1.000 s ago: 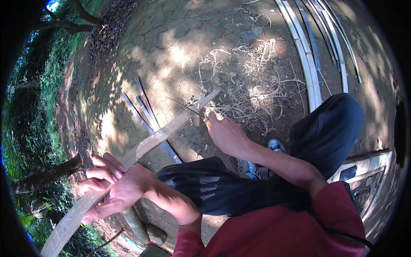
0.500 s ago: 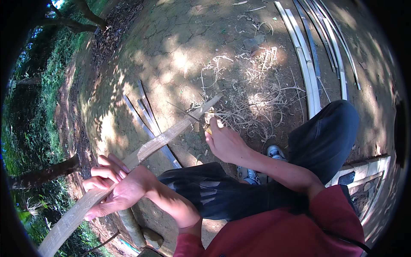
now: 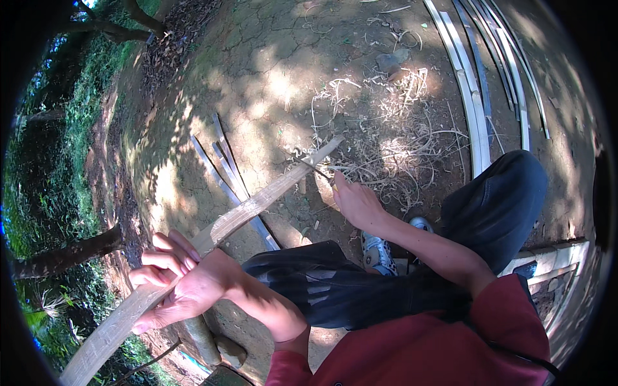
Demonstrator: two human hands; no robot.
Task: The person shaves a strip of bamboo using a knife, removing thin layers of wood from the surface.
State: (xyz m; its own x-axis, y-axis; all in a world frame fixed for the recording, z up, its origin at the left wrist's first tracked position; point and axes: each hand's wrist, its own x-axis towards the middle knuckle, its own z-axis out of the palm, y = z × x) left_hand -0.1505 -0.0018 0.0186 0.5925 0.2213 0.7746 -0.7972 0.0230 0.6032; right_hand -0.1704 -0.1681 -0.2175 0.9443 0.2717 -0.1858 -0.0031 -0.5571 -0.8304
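A long, pale split-bamboo strip (image 3: 248, 209) runs slantwise from the lower left toward the middle of the ground. My left hand (image 3: 187, 283) is wrapped round its lower part, fingers above and thumb below. Near the strip's far end, my right hand (image 3: 359, 204) is closed on a knife (image 3: 317, 170). Its thin dark blade lies against or just over the strip's right edge; I cannot tell whether it touches. A bit of yellowish handle shows at my fingers, and the rest is hidden in my grip.
Curly shavings (image 3: 393, 154) litter the ground beyond my right hand. Long strips (image 3: 473, 116) lie at the far right, and a few shorter ones (image 3: 225, 167) lie beyond the held strip. A tree trunk (image 3: 71, 251) stands at left. A slatted wooden frame (image 3: 547, 267) sits at right.
The knife blade, which reached across the strip and past its left side, has drawn back to the right with my right hand. My left hand keeps its hold on the strip.
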